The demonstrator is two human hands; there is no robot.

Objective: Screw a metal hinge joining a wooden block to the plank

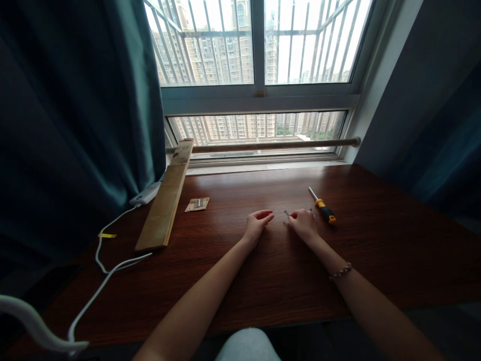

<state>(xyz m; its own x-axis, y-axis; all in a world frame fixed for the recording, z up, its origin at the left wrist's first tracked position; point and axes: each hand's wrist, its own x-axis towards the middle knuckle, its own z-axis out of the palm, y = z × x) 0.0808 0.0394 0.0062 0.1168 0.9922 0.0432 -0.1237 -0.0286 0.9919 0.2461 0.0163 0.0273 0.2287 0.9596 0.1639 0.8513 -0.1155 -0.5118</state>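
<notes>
My left hand [257, 224] is just above the tabletop, its fingers stretched toward the right with a small gap at the tips and nothing visible in them. Close by on the right, my right hand [303, 224] pinches a small silvery screw [286, 213] between thumb and fingers; whether it is a single one is too small to tell. Another small dark screw-like piece [312, 212] shows just past my right knuckles. To the right of that hand lies a screwdriver [323, 208] with a yellow and black handle, its shaft pointing toward the window.
A long wooden board [165, 198] leans on the window rail [270, 147] at left. Beside it lies a small packet [197, 204] with metal pieces. White cables [99, 250] and a white power strip [146, 193] run along the left of the brown table [225, 281].
</notes>
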